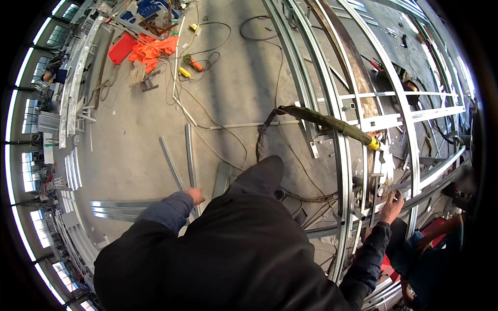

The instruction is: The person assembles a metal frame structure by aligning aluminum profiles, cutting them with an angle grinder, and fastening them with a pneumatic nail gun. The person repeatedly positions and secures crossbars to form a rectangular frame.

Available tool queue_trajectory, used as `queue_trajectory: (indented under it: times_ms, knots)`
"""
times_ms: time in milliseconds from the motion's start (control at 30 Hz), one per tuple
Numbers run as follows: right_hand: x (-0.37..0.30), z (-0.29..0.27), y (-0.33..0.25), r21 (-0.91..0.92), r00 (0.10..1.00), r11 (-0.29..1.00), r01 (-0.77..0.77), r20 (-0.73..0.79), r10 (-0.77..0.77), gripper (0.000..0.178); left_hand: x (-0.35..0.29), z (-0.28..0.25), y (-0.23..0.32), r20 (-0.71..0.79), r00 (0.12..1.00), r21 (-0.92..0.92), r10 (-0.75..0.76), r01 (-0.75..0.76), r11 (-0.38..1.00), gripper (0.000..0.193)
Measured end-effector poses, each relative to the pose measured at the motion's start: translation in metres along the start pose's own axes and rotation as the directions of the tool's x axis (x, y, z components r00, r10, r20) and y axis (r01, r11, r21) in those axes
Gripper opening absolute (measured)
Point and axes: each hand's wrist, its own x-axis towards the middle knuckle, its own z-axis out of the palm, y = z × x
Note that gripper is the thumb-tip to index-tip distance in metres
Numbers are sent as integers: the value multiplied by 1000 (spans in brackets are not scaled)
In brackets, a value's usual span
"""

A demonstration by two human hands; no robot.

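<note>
Grey concrete floor (238,88) fills the middle of the frame, smooth and dusty, crossed by thin cables and strewn with loose metal strips (179,160). Windows line the far left rim. At the upper left lie an orange cloth (150,51), crumpled, and a flat red sheet (122,47). A long frame (342,155) of pale galvanised channel runs from the top centre down the right side, its rails bent into arcs by the lens, with short cross-bars joining them and a brown rusty beam (358,72) between two rails. A dark olive sling (321,120), woven and flat, drapes across the rails at centre right and ends at a yellow tag. The right hand (392,203), in a dark sleeve, rests at the lower right on a cross-rail (430,179) of the frame; its grip is closed loosely over the rail's edge. The left hand (196,195), at centre-left, hangs over the floor beside a strip; its fingers are curled, and whether it holds anything I cannot tell. Another person's arm in teal shows at the lower right corner. Open floor lies left of the frame.
</note>
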Motion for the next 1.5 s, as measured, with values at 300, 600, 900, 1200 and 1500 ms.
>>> queue_trajectory:
  times_ms: [300,600,900,1200,1500]
  knots:
    - [-126,48,-308,554,964,833,10,216,-155,29,115,-58,-89,-42,999,-431,-7,-12,902,57]
    - [-103,324,-638,405,538,842,355,648,-539,23,103,-332,-180,-460,886,-794,-53,-384,472,72]
    - [7,673,-862,358,360,799,483,751,-554,28,149,-395,-258,-382,885,-924,-266,-362,125,58]
    - [-40,1155,-1066,327,33,647,689,877,-479,55,370,-532,-293,-319,910,-946,-266,-324,25,49]
    - [-160,1464,-1173,354,78,640,682,835,-545,61,567,-652,-226,-742,662,-665,105,-747,8,32]
